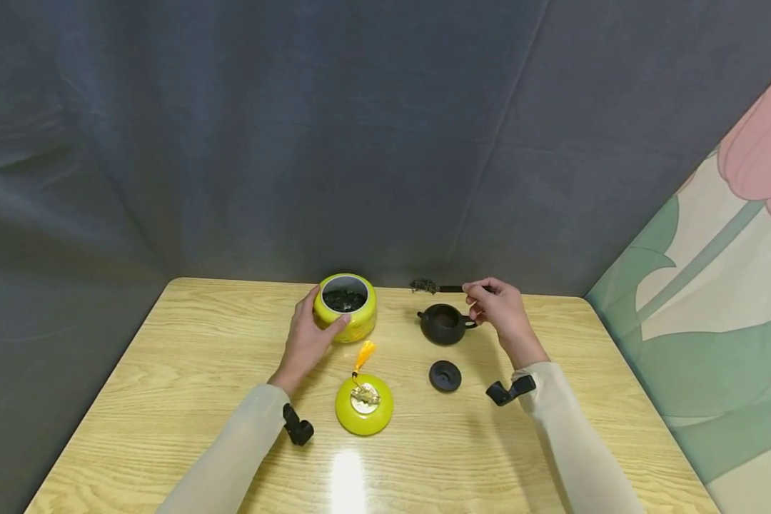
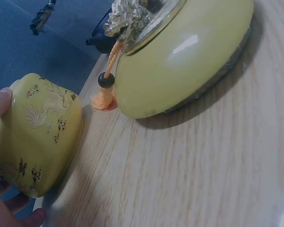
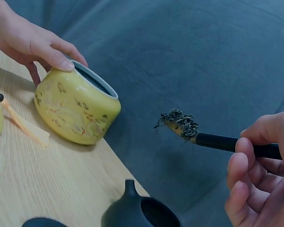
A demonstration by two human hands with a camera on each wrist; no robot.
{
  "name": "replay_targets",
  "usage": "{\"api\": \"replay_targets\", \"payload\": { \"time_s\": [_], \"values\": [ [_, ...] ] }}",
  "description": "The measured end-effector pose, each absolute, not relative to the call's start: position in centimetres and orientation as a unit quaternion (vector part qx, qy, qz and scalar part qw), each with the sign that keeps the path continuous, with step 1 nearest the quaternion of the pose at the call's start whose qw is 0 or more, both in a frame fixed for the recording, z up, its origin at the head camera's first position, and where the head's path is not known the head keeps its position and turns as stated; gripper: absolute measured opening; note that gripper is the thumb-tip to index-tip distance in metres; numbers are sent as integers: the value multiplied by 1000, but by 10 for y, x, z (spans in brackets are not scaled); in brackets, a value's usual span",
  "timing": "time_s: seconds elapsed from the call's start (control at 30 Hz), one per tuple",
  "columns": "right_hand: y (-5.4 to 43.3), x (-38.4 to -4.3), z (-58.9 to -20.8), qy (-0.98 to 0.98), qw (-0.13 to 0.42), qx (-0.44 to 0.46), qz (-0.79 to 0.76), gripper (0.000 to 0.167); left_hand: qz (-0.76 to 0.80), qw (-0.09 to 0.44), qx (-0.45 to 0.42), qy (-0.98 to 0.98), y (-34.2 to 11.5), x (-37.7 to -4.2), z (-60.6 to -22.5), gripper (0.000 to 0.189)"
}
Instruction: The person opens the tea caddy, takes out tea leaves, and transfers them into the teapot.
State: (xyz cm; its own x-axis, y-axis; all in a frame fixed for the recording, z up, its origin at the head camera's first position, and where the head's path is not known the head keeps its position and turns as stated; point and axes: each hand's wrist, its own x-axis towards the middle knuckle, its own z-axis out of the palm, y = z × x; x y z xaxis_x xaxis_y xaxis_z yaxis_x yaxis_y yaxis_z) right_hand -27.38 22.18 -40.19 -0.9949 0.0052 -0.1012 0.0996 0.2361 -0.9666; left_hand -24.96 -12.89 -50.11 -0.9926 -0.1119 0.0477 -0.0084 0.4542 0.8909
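Observation:
My left hand point(image 1: 307, 344) grips the side of a yellow tea jar point(image 1: 362, 330) decorated with dragons, its thumb near the rim. Dark tea leaves point(image 1: 345, 300) lie inside the jar. Between thumb and fingers, my right hand point(image 1: 502, 314) pinches the black handle of a tea scoop point(image 3: 217, 141). A heap of dried tea leaves point(image 3: 181, 123) sits on the scoop's head, which points left. Just below and in front of the scoop stands a small dark teapot point(image 1: 442, 330) without its lid, spout to the left. The right fingers are close to its handle; contact is unclear.
The teapot's round lid point(image 1: 445, 376) lies in front of it on the wooden table point(image 1: 218, 357). A yellow jar lid point(image 1: 350, 421) with a metal knob and orange tassel point(image 1: 365, 353) lies before the jar. A dark curtain point(image 1: 360, 143) hangs behind the table.

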Motion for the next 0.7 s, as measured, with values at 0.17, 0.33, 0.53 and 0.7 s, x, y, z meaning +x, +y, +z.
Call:
{"api": "replay_targets", "payload": {
  "time_s": [0.17,0.33,0.53,0.7],
  "values": [
    [235,-269,-408,785,38,47,-617,22,-521,49,33,-851,-130,-250,-502,97],
    [246,-266,-416,782,37,66,-619,12,-523,51,31,-850,-131,-251,-502,97],
    [260,-262,-424,791,35,84,-605,11,-523,50,32,-850,-131,-251,-504,97],
    [270,-259,-430,793,30,95,-601,17,-525,52,28,-849,-130,-251,-504,96]
  ]
}}
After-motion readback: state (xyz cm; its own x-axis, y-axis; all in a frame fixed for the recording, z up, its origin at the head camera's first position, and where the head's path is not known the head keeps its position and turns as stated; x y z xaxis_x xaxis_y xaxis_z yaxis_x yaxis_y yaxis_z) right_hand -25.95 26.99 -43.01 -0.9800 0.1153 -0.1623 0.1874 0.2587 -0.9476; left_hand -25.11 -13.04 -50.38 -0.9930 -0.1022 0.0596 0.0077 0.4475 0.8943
